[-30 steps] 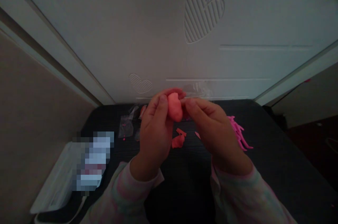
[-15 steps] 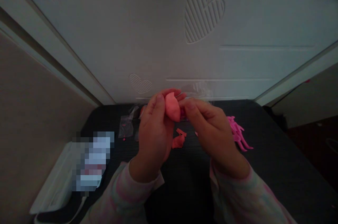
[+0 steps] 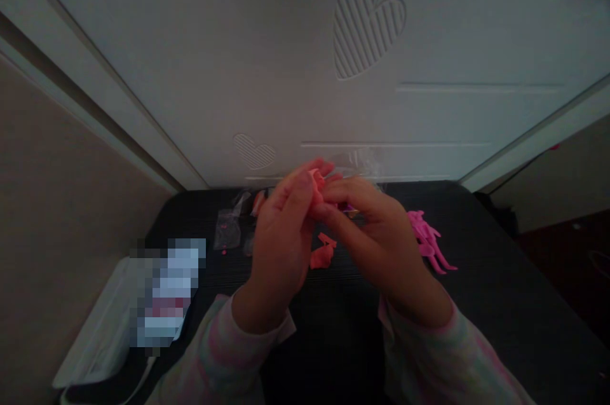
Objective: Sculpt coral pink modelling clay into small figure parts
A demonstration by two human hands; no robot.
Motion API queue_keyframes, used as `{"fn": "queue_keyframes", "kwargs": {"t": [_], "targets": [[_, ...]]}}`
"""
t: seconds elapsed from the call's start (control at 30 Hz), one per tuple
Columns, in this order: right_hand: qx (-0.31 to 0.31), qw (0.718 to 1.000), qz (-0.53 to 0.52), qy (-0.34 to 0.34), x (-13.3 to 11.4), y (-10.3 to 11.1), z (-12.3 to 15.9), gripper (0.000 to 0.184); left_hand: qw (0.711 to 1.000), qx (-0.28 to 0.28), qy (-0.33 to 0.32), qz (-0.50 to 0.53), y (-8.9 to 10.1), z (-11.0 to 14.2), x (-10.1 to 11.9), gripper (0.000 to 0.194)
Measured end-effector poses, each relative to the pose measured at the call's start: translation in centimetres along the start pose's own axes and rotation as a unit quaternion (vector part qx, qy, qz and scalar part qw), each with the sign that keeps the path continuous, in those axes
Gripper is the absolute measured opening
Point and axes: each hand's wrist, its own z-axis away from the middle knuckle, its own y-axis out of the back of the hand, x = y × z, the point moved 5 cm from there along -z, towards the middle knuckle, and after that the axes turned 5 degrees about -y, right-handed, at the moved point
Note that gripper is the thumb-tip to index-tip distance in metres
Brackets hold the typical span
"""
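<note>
Centrally, a coral lump (image 3: 315, 194) is clasped by the left hand (image 3: 284, 233) and pinched by the right hand's (image 3: 381, 230) fingers — its visible part set roughly upright, its full long axis hidden. Below the lump, coral scraps (image 3: 323, 257) are seen — right of it, pink pieces (image 3: 429, 243).

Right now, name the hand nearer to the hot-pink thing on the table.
Right. The right hand is just left of the hot-pink thing in view; the left hand is farther left, at the coral lump.
</note>
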Motion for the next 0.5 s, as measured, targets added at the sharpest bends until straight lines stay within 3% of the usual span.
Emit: {"fn": "queue_keyframes", "kwargs": {"t": [0.13, 0.23, 0.5], "targets": [[-0.002, 1.000, -0.018, 0.017, -0.28, 0.06, 0.03, 0.018, 0.999, 0.016, 0.025, 0.025, 0.01, -0.05, -0.09, 0.026], [-0.009, 1.000, -0.010, 0.027, -0.50, -0.11, 0.00, 0.009, 0.999, 0.023, 0.029, 0.034, -0.09, -0.13, 0.01, 0.032], [0.005, 0.999, 0.016, 0.030, -0.61, -0.09, 0.10, 0.008, 1.000, 0.015, 0.005, 0.011, -0.15, 0.01, 0.04, 0.032]]}}
